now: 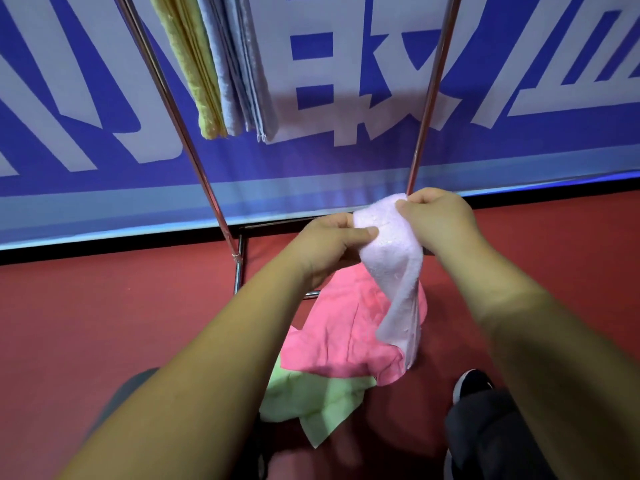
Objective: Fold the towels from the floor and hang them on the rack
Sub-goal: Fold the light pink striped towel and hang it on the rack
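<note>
A pale pink towel (pixel 391 258) hangs in the air between both hands, its lower end drooping toward the floor. My left hand (pixel 329 244) pinches its upper left edge and my right hand (pixel 436 216) pinches its top right edge. Below them a bright pink towel (pixel 343 334) lies crumpled on the red floor, partly over a light green towel (pixel 311 396). The metal rack (pixel 194 150) stands just behind, with a folded yellow towel (pixel 194 71) and a folded grey towel (pixel 239 71) hanging from its top at the left.
A blue and white banner (pixel 346 98) covers the wall behind the rack. The rack's base bars (pixel 239 268) lie on the red floor (pixel 104 306). My dark shoe (pixel 471 382) and trouser leg are at the lower right.
</note>
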A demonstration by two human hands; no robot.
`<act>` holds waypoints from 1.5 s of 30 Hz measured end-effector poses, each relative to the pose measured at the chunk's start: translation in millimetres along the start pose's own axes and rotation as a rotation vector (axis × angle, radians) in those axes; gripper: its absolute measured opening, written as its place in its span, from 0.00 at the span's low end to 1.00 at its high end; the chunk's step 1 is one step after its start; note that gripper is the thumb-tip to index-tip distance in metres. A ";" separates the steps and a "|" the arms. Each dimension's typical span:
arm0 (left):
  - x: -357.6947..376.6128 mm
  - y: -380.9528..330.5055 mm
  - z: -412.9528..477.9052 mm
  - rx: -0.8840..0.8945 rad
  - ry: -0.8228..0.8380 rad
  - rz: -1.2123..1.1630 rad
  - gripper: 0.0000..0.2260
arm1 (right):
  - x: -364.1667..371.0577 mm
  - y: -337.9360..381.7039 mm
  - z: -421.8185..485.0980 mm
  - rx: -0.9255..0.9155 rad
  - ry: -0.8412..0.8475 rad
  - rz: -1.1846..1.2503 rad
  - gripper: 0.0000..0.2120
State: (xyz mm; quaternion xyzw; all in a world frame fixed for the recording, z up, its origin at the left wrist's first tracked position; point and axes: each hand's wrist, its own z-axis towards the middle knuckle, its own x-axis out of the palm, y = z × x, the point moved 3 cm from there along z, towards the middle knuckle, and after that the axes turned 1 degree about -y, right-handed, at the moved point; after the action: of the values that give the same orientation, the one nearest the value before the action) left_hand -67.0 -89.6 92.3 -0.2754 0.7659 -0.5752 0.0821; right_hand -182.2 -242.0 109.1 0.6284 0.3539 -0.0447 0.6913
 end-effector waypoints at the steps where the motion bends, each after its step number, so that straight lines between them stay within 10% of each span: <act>1: -0.3 -3.3 1.0 0.034 -0.008 -0.004 0.07 | -2.0 0.9 -1.5 0.011 0.017 0.098 0.09; 9: -5.7 -31.1 -3.2 0.238 -0.046 -0.057 0.06 | -8.7 17.7 -18.3 0.176 0.278 0.526 0.27; 16: -27.6 -37.5 -2.6 0.208 -0.134 -0.106 0.08 | 3.3 28.7 -38.8 0.178 0.632 0.632 0.14; 24: -37.3 -16.9 0.3 -0.118 -0.017 -0.053 0.31 | 20.5 20.8 -36.4 0.121 0.344 0.501 0.03; 30: -11.2 3.9 -0.5 -0.081 -0.002 0.024 0.15 | 19.2 3.3 -20.1 0.099 0.158 0.219 0.10; 36: -4.0 -8.3 2.9 0.081 -0.086 -0.093 0.22 | 8.1 17.9 -20.7 0.147 0.239 0.405 0.21; 45: -19.1 -24.4 1.5 0.169 -0.050 -0.139 0.24 | 6.2 31.6 -34.2 0.099 0.408 0.473 0.04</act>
State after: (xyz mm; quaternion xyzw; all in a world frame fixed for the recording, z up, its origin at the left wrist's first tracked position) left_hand -42.4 -85.6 110.8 -0.3344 0.6913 -0.6350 0.0840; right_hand -176.4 -202.3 133.6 0.7223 0.3267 0.2272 0.5656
